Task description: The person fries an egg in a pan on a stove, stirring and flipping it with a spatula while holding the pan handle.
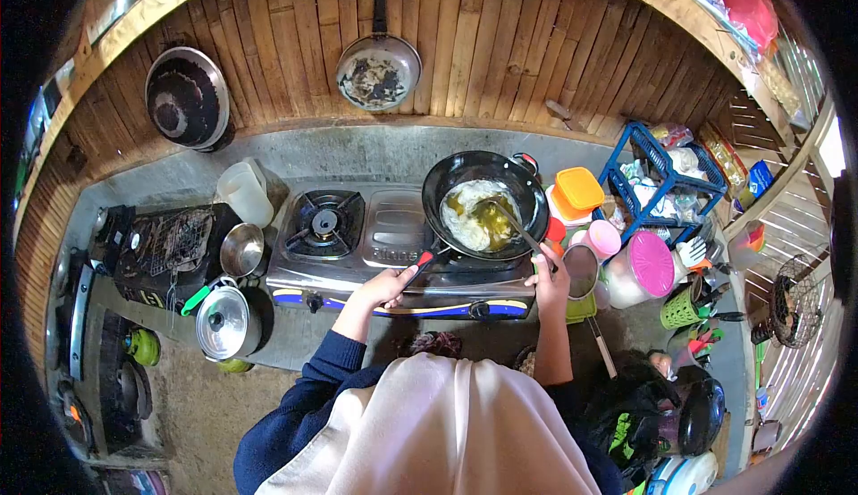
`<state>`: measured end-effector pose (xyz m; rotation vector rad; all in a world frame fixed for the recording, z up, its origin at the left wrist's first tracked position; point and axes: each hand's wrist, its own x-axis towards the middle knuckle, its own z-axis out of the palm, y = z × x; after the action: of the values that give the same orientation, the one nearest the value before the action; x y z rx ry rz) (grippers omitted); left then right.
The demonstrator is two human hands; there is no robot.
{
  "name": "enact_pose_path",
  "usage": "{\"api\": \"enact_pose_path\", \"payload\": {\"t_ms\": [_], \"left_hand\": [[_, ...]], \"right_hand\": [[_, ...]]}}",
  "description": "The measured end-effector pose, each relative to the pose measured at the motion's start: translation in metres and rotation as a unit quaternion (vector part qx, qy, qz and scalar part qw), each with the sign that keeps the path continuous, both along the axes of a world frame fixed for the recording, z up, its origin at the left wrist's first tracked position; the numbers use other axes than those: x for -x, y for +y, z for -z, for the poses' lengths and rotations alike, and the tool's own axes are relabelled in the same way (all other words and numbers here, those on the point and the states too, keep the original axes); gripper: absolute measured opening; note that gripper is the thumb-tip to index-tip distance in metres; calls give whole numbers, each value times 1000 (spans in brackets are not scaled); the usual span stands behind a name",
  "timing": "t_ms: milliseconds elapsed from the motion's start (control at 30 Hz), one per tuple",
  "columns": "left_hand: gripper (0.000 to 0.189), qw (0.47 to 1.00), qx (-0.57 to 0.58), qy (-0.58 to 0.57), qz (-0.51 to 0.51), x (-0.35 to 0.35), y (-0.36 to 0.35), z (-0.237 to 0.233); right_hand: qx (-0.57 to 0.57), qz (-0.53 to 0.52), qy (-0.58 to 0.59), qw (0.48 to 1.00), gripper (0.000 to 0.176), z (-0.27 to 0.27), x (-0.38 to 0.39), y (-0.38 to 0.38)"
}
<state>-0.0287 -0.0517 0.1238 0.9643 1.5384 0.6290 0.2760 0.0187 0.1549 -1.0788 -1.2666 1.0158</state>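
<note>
A black wok (pixel 527 188) sits on the right burner of the two-burner gas stove (pixel 399 282). Inside it, a white egg-like mass (pixel 469 229) lies in yellow oil. My left hand (pixel 386 289) is closed around the wok's red and black handle (pixel 424 264). My right hand (pixel 550 277) grips the long handle of a metal spatula (pixel 514 220), whose head dips into the oil among the white food; the head's exact shape is partly hidden.
Left of the stove stand a lidded pot (pixel 223 321), a small saucepan (pixel 242 249) and a white pitcher (pixel 245 192). At right are an orange container (pixel 579 188), a strainer (pixel 583 267), a pink-lidded tub (pixel 651 263) and a blue rack (pixel 666 178). A frying pan (pixel 379 71) hangs behind.
</note>
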Motion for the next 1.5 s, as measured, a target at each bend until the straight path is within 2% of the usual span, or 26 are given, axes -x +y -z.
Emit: {"api": "enact_pose_path", "payload": {"t_ms": [167,300,500,633,700,833,933,1000,1133,1300,1400,1500], "left_hand": [[49,1000,-3,-7,9,1,1,1],[50,1000,3,-14,1,1,0,-1],[51,1000,1,-7,1,0,-1,-2],[50,1000,-4,-26,1,3,1,7],[49,999,2,-32,-1,3,2,7],[49,1000,12,-23,5,3,3,7],[50,1000,7,-25,11,2,1,2],[51,1000,-3,-29,9,1,0,1],[51,1000,12,-17,9,3,2,6],[50,1000,7,-11,8,1,1,2],[45,1000,12,-25,-3,-1,0,-3],[49,1000,-1,-21,2,0,1,2]], "right_hand": [[11,-7,36,999,25,11,4,11],[21,-15,3,1000,25,16,1,4],[-23,2,-4,1000,26,23,-17,-6],[1,8,4,1000,29,1,-32,-26],[30,18,-32,999,28,-7,-42,-33],[13,43,-17,999,26,-24,-50,-49],[-4,56,-81,995,27,-32,-61,-56],[25,40,-42,998,25,-34,-66,-60],[20,26,-39,999,22,-40,-70,-64],[-7,-7,-89,996,20,-28,-63,-59],[12,-33,-82,996,19,-28,-53,-56],[5,-33,-94,995,18,-20,-52,-47]]}}
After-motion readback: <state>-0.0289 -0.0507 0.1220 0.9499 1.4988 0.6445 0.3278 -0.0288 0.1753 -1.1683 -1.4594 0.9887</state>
